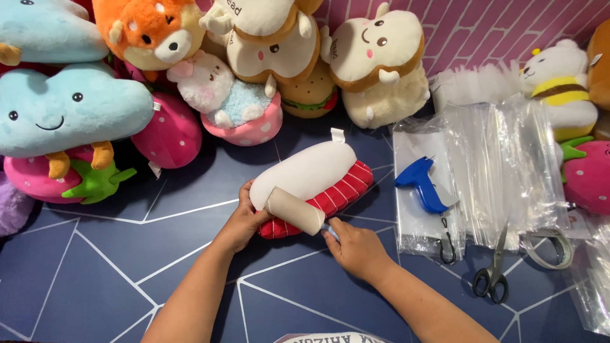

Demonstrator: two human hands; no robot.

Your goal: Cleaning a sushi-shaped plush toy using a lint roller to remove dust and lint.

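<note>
Both hands [356, 248] on soft sushi plush [314, 187]

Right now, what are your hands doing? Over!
Left hand steadies red-and-white plush. Right hand holds lint roller against it. Blue tagging gun, scissors lie off to the right, not in the way.
</note>
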